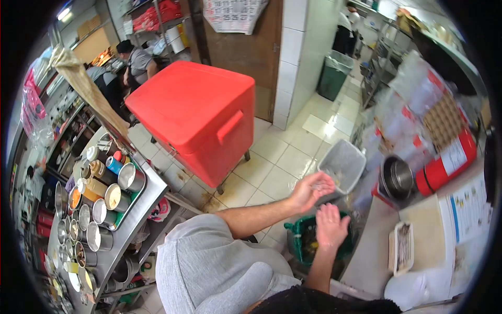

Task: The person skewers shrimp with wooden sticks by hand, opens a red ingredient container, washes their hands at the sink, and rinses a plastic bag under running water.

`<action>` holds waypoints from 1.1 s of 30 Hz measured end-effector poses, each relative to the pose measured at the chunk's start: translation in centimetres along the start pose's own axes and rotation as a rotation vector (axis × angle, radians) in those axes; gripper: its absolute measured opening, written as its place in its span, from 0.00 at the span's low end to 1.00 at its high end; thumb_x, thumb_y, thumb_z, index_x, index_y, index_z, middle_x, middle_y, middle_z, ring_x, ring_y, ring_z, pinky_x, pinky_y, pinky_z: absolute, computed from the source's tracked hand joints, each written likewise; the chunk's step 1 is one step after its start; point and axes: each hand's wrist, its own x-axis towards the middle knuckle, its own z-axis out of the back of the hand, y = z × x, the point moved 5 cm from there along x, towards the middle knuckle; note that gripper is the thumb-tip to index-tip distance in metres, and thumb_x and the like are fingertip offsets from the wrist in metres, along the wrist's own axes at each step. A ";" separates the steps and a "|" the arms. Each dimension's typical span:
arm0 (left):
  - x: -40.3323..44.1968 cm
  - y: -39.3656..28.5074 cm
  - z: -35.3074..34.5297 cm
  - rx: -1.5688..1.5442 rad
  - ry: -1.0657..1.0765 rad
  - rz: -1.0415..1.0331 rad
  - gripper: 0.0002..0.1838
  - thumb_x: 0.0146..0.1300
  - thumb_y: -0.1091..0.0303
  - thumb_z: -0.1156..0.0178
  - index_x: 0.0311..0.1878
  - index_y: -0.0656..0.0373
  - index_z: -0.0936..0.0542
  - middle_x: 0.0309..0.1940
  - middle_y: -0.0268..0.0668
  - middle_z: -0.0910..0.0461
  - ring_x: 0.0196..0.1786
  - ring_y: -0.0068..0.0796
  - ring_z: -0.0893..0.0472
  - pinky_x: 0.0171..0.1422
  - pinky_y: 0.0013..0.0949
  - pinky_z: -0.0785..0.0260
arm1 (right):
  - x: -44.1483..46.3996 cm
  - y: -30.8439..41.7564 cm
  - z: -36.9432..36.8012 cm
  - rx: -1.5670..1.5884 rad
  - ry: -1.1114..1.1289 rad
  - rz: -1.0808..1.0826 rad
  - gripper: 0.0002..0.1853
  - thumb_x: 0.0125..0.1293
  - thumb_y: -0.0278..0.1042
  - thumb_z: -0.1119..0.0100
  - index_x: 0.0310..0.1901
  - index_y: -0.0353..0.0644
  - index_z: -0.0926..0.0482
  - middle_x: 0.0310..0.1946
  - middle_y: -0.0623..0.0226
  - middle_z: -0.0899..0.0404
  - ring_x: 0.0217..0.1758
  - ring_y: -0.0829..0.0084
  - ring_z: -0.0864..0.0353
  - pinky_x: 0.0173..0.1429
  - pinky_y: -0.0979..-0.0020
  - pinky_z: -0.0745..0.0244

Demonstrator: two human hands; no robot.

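Note:
My left hand (312, 191) is stretched out with its palm turned up, over the floor beside a grey plastic bin (361, 157). Just below it, my right hand (331, 226) has its fingers extended and its back showing, above a bin lined with a green bag (297, 238) that has scraps inside. The two hands are close together with a small gap between them. Nothing shows in either hand.
A large red cooler (193, 104) stands ahead. Left is a metal table (151, 193) with pots and bottles. Right are a counter (366, 246), stacked metal bowls (397, 175), a red extinguisher (447, 165) and a white tray (402, 248). People (140, 63) are in the back.

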 end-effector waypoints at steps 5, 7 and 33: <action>1.9 -8.7 -2.2 1.258 0.362 -0.553 0.12 0.66 0.63 0.47 0.38 0.63 0.21 0.39 0.39 0.20 0.41 0.39 0.24 0.51 0.41 0.32 | 9.2 -9.7 -10.3 0.042 0.256 -0.238 0.30 0.74 0.53 0.63 0.65 0.35 0.37 0.64 0.57 0.33 0.69 0.61 0.36 0.73 0.58 0.43; 2.3 -10.1 -1.1 1.602 0.555 -0.869 0.11 0.64 0.64 0.45 0.39 0.63 0.20 0.39 0.39 0.20 0.41 0.40 0.25 0.50 0.42 0.34 | 11.9 -11.7 -12.4 -0.029 0.291 -0.258 0.29 0.75 0.52 0.63 0.64 0.36 0.37 0.64 0.57 0.33 0.68 0.61 0.35 0.72 0.58 0.42; 26.8 -21.1 13.8 2.000 -0.338 -0.340 0.29 0.64 0.53 0.48 0.67 0.51 0.33 0.71 0.45 0.45 0.72 0.47 0.46 0.71 0.66 0.59 | 46.5 -17.6 -18.3 -0.217 0.410 -0.806 0.17 0.73 0.41 0.61 0.56 0.43 0.30 0.53 0.61 0.26 0.59 0.64 0.27 0.65 0.59 0.33</action>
